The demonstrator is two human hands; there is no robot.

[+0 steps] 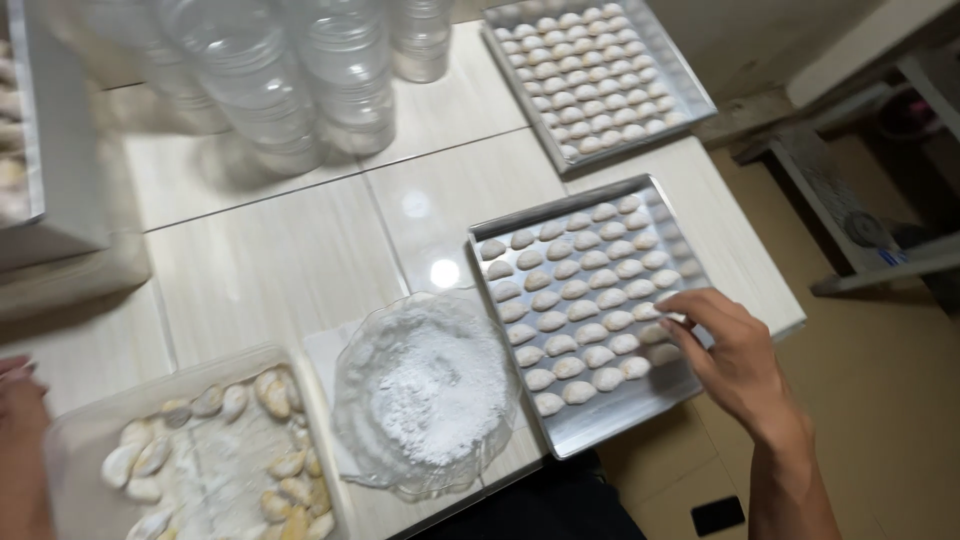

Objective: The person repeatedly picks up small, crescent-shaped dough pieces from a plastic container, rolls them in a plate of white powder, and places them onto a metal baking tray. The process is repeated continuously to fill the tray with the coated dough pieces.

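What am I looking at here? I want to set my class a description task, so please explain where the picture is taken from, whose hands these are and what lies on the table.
The single picture comes from a camera worn on a person's head, looking down at their own bare hands; there is no machine. The right hand reaches over a metal tray of pale crescent-shaped cookies, fingertips at one near the tray's right side. The left hand shows only at the left edge, beside a clear plastic box of powdered cookies. Between them stands a glass bowl of white powder. A second tray and stacked clear jars stand farther back on the tiled table.
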